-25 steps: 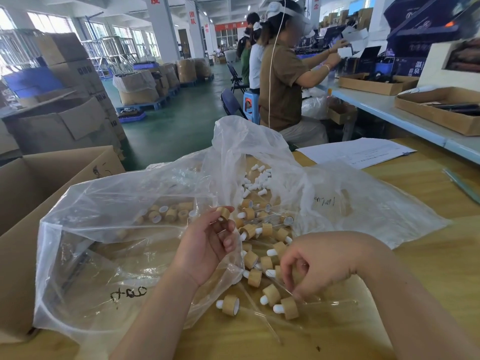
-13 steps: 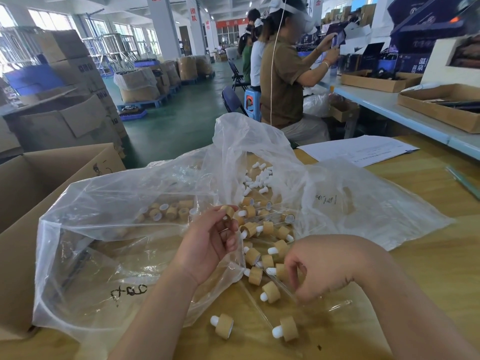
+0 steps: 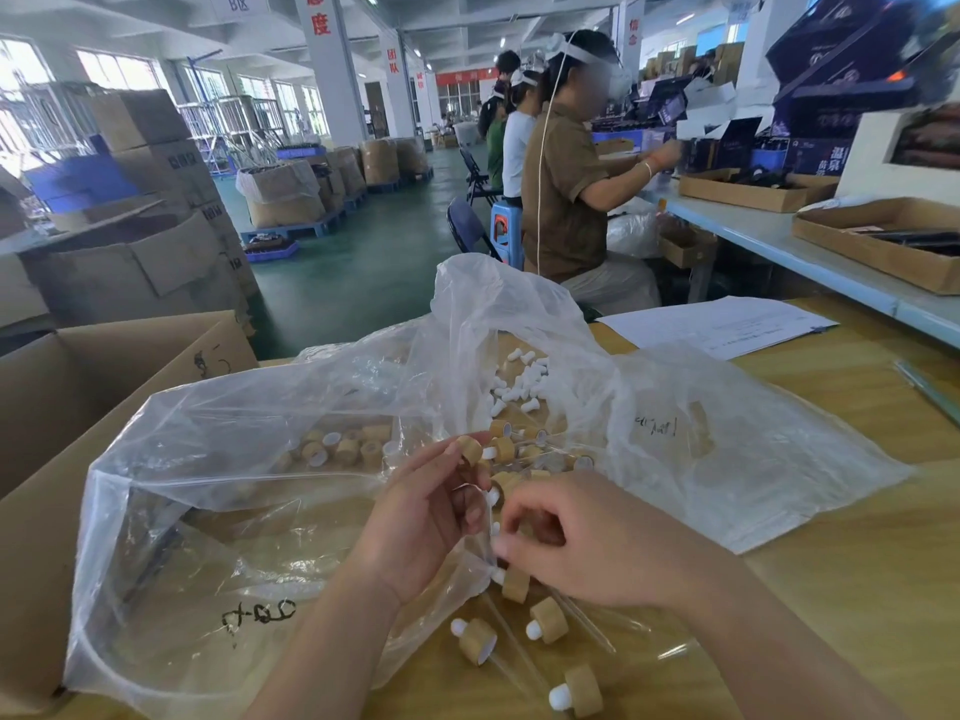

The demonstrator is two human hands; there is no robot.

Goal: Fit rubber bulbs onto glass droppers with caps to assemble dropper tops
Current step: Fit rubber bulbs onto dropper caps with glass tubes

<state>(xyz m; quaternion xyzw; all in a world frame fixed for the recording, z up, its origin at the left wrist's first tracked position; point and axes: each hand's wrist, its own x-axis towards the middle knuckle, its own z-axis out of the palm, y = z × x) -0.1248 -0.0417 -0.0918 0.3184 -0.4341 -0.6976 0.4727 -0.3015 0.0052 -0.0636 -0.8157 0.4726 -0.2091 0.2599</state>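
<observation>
Pinching a tan cylindrical cap [image 3: 470, 450] in the left grip [image 3: 431, 517] near the surface's [image 3: 857, 537] front edge, the person is holding the right grip [image 3: 587, 543], contents hidden, over capped glass droppers [image 3: 548, 618] that pressing might snap.

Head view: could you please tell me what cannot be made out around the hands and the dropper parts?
All in the head view:
- the right hand: its own curled fingers hide whether it holds anything.
- the cap pinched by the left hand: the fingers cover its lower end, so what is fitted there is hidden.
- the cardboard box: cut by the left edge, inside unseen.
- the paper sheet: print too small.
</observation>
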